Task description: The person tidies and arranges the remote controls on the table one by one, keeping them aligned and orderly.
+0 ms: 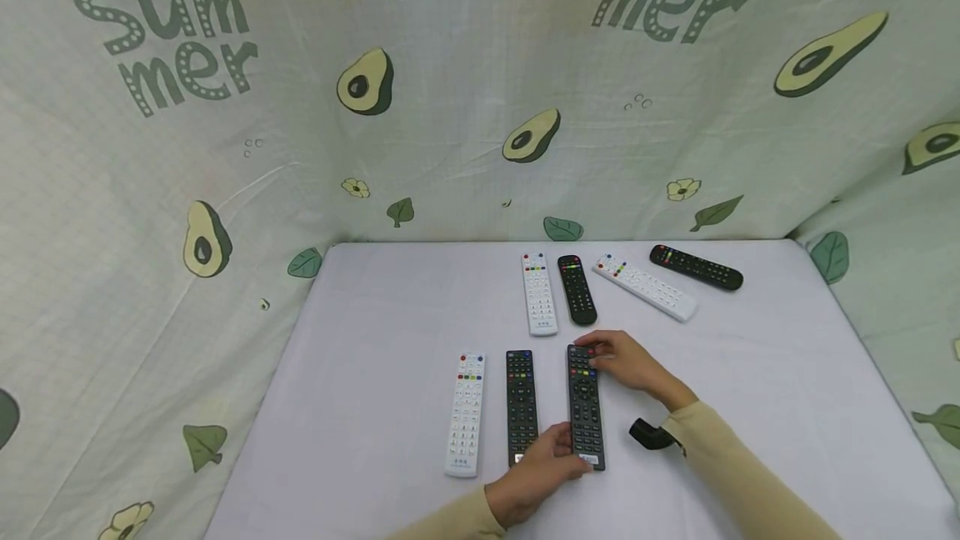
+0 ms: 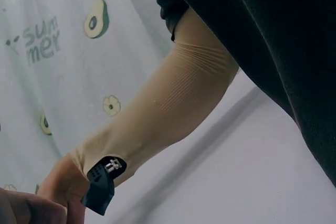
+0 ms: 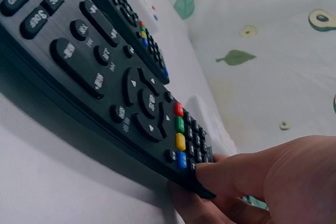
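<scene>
The right hand [image 1: 633, 367] has its fingers clamped on the 12 o'clock end of a black remote [image 1: 584, 407]; the left hand's [image 1: 534, 477] fingers grip its 6 o'clock end. Across a slim gap at 9 o'clock lie a 2nd black remote [image 1: 521, 394], then a white remote [image 1: 466, 415]. 4 more remotes [image 1: 539, 294] spread from 11 to 1 o'clock, towards the far edge. The counter [image 1: 367, 373] stretches widely at 9 and 3 o'clock.

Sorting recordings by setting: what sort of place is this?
Probably a staged recording booth rather than a lived-in room: printed cloth hangs behind and on both sides of a pale table, remotes are laid out there, and a wrist camera shows.
</scene>
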`<state>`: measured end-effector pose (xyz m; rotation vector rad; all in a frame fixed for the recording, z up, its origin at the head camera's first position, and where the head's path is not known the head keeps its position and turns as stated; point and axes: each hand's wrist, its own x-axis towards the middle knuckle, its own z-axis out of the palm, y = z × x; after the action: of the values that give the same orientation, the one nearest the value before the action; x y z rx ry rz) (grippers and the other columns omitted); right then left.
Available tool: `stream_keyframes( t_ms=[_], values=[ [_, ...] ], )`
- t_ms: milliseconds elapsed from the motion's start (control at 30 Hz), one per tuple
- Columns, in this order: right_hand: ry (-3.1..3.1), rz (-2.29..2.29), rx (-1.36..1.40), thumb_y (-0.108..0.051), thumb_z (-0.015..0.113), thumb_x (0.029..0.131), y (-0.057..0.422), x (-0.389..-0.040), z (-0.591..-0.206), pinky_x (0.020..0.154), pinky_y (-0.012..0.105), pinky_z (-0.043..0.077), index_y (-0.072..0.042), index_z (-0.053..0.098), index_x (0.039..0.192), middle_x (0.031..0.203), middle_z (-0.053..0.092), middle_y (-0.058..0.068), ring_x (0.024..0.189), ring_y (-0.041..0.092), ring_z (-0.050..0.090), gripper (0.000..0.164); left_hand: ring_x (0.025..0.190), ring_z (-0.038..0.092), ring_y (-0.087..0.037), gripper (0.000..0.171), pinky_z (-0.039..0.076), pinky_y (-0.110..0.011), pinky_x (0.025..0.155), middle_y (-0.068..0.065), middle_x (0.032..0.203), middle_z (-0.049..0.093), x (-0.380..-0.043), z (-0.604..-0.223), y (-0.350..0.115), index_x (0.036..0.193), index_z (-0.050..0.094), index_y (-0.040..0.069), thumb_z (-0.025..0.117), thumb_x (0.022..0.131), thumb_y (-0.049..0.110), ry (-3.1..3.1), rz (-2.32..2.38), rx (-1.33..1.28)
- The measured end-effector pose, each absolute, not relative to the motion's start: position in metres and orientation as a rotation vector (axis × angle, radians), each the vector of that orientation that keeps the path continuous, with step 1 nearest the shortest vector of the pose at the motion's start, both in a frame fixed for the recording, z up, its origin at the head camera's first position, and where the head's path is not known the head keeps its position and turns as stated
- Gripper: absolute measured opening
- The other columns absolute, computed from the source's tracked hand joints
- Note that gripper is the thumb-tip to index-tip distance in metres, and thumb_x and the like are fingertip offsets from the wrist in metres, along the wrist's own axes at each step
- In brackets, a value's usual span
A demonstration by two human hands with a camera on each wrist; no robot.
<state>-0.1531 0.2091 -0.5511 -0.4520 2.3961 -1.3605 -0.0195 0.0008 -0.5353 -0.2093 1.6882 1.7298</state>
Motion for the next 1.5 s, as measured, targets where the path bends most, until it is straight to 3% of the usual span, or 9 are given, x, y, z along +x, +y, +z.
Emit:
stream_keyframes(
  t_ms=[133, 367, 767, 900, 1133, 1500],
  values=[
    [2.433, -1.345, -0.466, 0.01, 0.063, 0.093, 0.205, -0.152, -0.554, 0.105, 0.058, 0.053, 0.01, 0.067, 0.129, 0.132, 0.066, 0.03, 0.122, 0.047, 0.065, 0.036, 0.127, 0.059, -0.031, 0.08, 0.054, -0.046, 0.108, -0.022, 0.142, 0.051, -0.027, -0.572, -0.002, 0.155, 0.034, -0.013, 0.071, 0.091, 0.018, 1.578, 1.765, -0.259],
    [2.472, -1.306, -0.433, 0.009, 0.062, 0.095, 0.201, -0.148, -0.554, 0.106, 0.059, 0.052, 0.007, 0.067, 0.131, 0.133, 0.067, 0.027, 0.123, 0.045, 0.064, 0.037, 0.148, 0.035, -0.048, 0.09, 0.048, -0.057, 0.113, -0.03, 0.161, 0.03, -0.04, -0.62, -0.007, 0.159, 0.028, -0.01, 0.071, 0.093, 0.034, 1.414, 1.808, -0.297],
    [2.514, -1.281, -0.479, 0.007, 0.061, 0.097, 0.198, -0.143, -0.553, 0.102, 0.056, 0.056, 0.006, 0.066, 0.132, 0.134, 0.065, 0.028, 0.124, 0.046, 0.064, 0.035, 0.148, 0.037, -0.038, 0.093, 0.049, -0.051, 0.113, -0.022, 0.167, 0.026, -0.048, -0.627, -0.018, 0.163, 0.027, -0.003, 0.065, 0.096, 0.049, 1.425, 1.882, -0.235],
    [2.528, -1.282, -0.483, 0.008, 0.061, 0.097, 0.198, -0.142, -0.555, 0.1, 0.053, 0.058, 0.005, 0.066, 0.132, 0.134, 0.064, 0.028, 0.12, 0.044, 0.066, 0.035, 0.149, 0.038, -0.036, 0.082, 0.049, -0.047, 0.114, -0.02, 0.168, 0.026, -0.052, -0.596, -0.023, 0.163, 0.028, -0.001, 0.057, 0.102, 0.046, 1.491, 1.884, -0.189],
    [2.581, -1.28, -0.564, 0.008, 0.063, 0.096, 0.199, -0.142, -0.554, 0.098, 0.051, 0.059, 0.007, 0.066, 0.129, 0.13, 0.067, 0.025, 0.117, 0.042, 0.067, 0.033, 0.151, 0.034, -0.045, 0.066, 0.04, -0.054, 0.121, -0.028, 0.163, 0.034, -0.058, -0.505, -0.028, 0.16, 0.028, -0.008, 0.041, 0.11, 0.032, 1.66, 1.925, -0.129],
    [2.664, -1.315, -0.489, 0.005, 0.067, 0.097, 0.193, -0.151, -0.545, 0.101, 0.052, 0.057, 0.007, 0.062, 0.132, 0.131, 0.067, 0.024, 0.118, 0.041, 0.066, 0.036, 0.151, 0.031, -0.045, 0.062, 0.034, -0.056, 0.124, -0.027, 0.163, 0.033, -0.105, -0.492, -0.042, 0.16, 0.026, -0.008, 0.035, 0.112, 0.03, 1.777, 1.996, -0.067]
  ],
)
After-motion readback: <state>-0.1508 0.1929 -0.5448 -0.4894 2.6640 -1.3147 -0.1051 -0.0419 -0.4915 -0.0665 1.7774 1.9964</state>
